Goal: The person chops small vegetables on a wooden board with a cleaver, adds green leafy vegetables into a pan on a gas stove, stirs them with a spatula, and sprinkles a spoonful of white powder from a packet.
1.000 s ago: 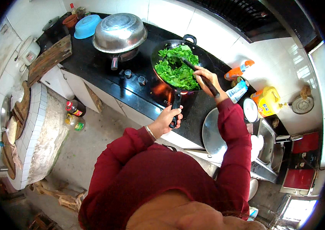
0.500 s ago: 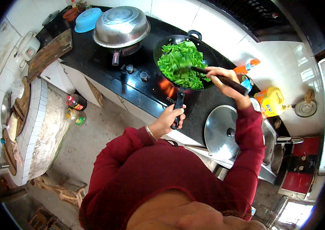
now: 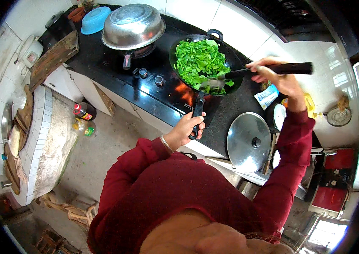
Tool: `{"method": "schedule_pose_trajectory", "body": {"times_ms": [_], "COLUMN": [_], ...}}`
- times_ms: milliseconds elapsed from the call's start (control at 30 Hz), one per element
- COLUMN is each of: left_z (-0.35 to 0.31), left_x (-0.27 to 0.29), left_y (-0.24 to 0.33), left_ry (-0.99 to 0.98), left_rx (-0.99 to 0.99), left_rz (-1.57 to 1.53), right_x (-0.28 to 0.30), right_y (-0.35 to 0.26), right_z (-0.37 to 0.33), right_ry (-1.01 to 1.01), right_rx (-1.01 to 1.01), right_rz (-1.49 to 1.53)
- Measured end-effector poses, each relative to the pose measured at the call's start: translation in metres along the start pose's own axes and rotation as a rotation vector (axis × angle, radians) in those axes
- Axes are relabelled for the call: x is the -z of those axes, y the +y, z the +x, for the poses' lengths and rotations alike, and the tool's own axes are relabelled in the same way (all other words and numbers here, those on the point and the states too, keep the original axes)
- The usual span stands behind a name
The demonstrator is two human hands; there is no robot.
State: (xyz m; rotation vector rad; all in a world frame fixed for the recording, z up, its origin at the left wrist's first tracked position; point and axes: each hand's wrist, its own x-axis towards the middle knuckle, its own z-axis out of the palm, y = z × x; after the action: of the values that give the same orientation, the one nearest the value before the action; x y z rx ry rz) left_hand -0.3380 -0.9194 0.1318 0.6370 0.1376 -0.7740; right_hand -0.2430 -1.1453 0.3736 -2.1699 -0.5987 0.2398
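Observation:
A black wok sits over orange flame on the stove, holding chopped leafy greens. My left hand is wrapped round the wok's long black handle. On the right, my right hand grips a spatula by its black handle, with the handle's end sticking out beyond the hand. The spatula's metal blade rests low among the greens at the wok's near right side, partly covered by leaves.
Left of the wok, a metal basin stands upside down on a pan on the other burner. A glass lid lies on the counter near my right forearm. Behind that arm are a yellow bottle and a white-and-blue packet.
My right hand has moved right, drawing the spatula toward the wok's right side and laying it flatter. The greens have shifted in the wok. My left hand keeps its grip.

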Motion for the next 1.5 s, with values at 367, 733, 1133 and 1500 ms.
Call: {"method": "schedule_pose_trajectory", "body": {"times_ms": [367,733,1133,1500], "left_z": [-0.001,-0.001,0.003,0.004], "left_x": [-0.004,-0.006,-0.002,-0.001], "left_y": [0.001,0.0,-0.001,-0.003], "left_ry": [-0.009,-0.01,0.0,-0.036], "left_rx": [0.009,-0.01,-0.008,-0.02], "left_rz": [0.019,0.008,-0.015,0.0], "right_x": [-0.027,-0.047,0.008,-0.038], "right_y": [0.055,0.061,0.021,0.138], "right_z": [0.034,0.043,0.053,0.056], "right_ry": [0.223,0.106,0.576,0.713], "right_rx": [0.103,0.154,-0.271,-0.19], "right_rz": [-0.124,-0.364,-0.523,0.367]}}
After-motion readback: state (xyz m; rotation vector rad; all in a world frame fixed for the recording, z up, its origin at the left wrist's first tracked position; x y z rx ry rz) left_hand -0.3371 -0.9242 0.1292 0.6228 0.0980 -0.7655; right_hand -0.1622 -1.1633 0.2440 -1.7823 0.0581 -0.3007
